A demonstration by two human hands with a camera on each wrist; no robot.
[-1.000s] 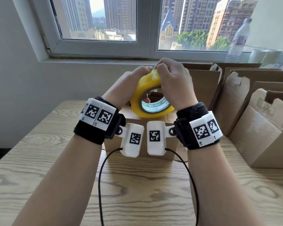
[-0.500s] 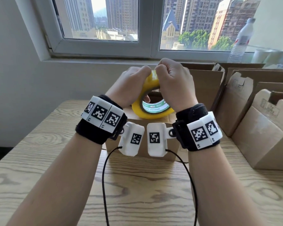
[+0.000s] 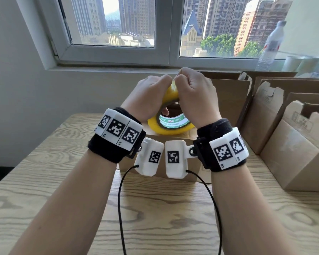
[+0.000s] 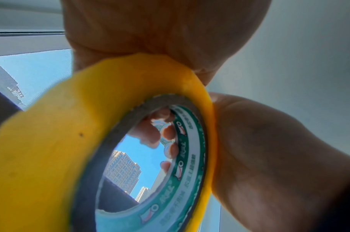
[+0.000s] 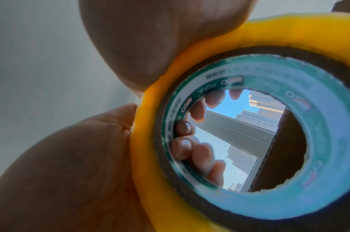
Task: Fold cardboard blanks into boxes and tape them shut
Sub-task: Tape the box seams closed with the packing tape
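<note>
While the wood-grain bench [image 3: 44,190] fills the lower half of the head view, a window [image 3: 162,28] with city towers spans the top. Along the right edge stand several folded cardboard boxes [image 3: 293,144] with their top flaps up, and one more cardboard box [image 3: 175,137] sits at frame centre, mostly hidden behind the wrists. A clear plastic bottle [image 3: 271,45] stands on the sill at upper right. Just above the centre box, both hands hold a yellow tape roll [image 3: 170,124] in the air, its green-printed core facing the camera. The left hand [image 3: 147,96] grips the roll's upper left, its fingers [image 5: 197,150] curled through the core. The right hand [image 3: 195,96] is closed at the roll's top edge, knuckles touching the left hand; whether its fingertips [image 4: 150,133] pinch a loose tape end cannot be told.
</note>
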